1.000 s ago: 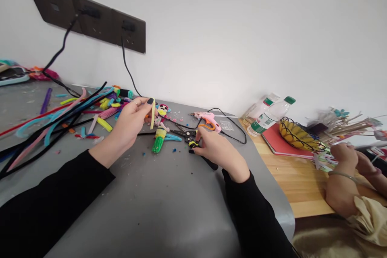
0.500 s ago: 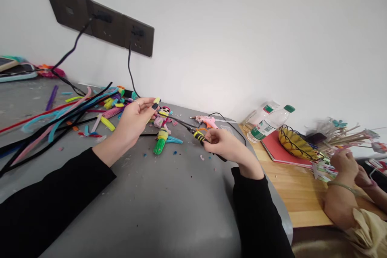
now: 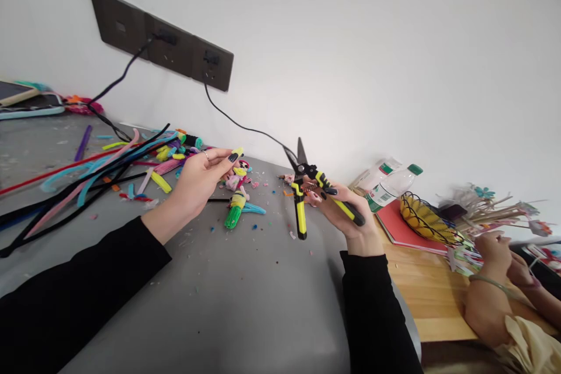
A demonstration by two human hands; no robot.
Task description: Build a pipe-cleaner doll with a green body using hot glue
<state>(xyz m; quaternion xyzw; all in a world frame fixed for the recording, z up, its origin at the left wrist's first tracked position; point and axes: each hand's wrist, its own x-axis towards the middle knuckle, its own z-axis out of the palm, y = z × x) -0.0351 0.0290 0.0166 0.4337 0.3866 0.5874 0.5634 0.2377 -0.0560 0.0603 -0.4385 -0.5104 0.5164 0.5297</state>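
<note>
My left hand [image 3: 197, 190] is closed in a pinch above the table, with a small yellow piece [image 3: 238, 152] at the thumb and index tips; it looks like pipe cleaner. My right hand [image 3: 348, 210] holds wire cutters [image 3: 309, 178] with black and yellow handles. Their handles are spread and the pointed blades stand apart, aimed up toward the wall. Between the hands lie a pink pipe-cleaner doll [image 3: 236, 181] and a green bundle [image 3: 235, 217] with a yellow band. A light blue piece [image 3: 254, 208] sits against the bundle.
Loose pipe cleaners [image 3: 87, 178] cover the table's left side. A pink glue gun [image 3: 288, 179] is partly hidden behind the cutters. Bottles [image 3: 394, 187], a red folder [image 3: 405, 225] and a yellow basket [image 3: 427, 219] stand right. Another person's hands [image 3: 495, 251] are at far right.
My right hand has turned and lifted the wire cutters, which now point upward with blades and handles spread. My left hand keeps its pinch. The whole view has shifted slightly.
</note>
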